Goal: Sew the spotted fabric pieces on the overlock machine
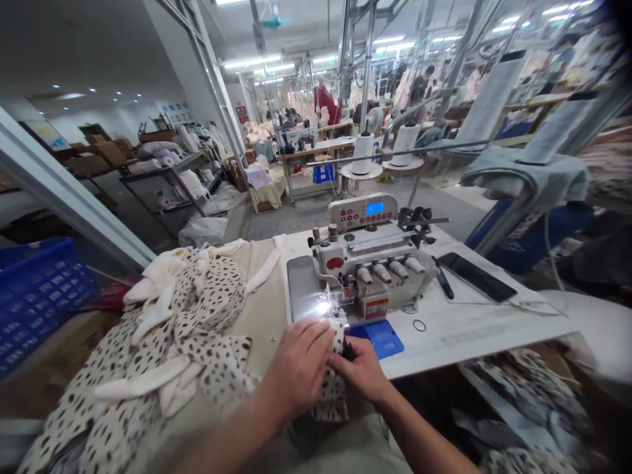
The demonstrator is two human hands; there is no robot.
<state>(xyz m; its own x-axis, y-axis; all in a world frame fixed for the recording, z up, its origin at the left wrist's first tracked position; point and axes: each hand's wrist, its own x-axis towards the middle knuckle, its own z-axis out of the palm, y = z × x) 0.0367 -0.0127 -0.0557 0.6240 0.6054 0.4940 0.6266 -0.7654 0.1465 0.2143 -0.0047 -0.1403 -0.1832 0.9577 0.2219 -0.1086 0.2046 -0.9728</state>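
My left hand (302,362) is closed over a piece of white fabric with black spots (332,396) at the front edge of the overlock sewing machine (370,263). On the same piece, my right hand (363,370) pinches from the right side with thumb and fingers. A small dark thing (348,349) shows at the right fingers; its kind is unclear. The fabric hangs down below both hands toward the lap. Just beyond the left fingertips, the machine's lamp lights its metal plate (303,283). The fabric's edge under the fingers is partly hidden.
Spotted garment pieces with white bands (217,283) are heaped on the left. A blue basket (44,289) stands farther left. On the white table (444,342) lie a phone (476,276), a cutter knife (444,280) and a black ring (419,325). Thread cones (364,155) stand behind.
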